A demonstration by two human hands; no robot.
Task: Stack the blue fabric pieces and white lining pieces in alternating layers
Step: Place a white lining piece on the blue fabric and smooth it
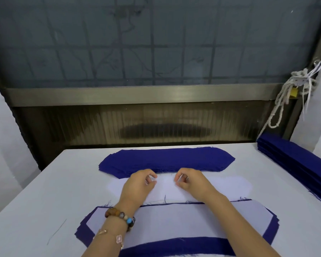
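A pile of blue fabric pieces [167, 159] lies across the far middle of the table. In front of it lies a pile of white lining pieces [230, 188]. Nearest me is the layered stack [174, 225], its top a white lining piece on a wider blue piece. My left hand [139, 184] and my right hand [191, 180] sit side by side on the far edge of the white lining pile. Both have curled fingers pinching at the top lining piece.
A tall stack of long blue strips [295, 164] runs along the right edge of the white table [44, 191]. A knotted white cord [285, 97] hangs at the back right. A dark window frame stands behind the table.
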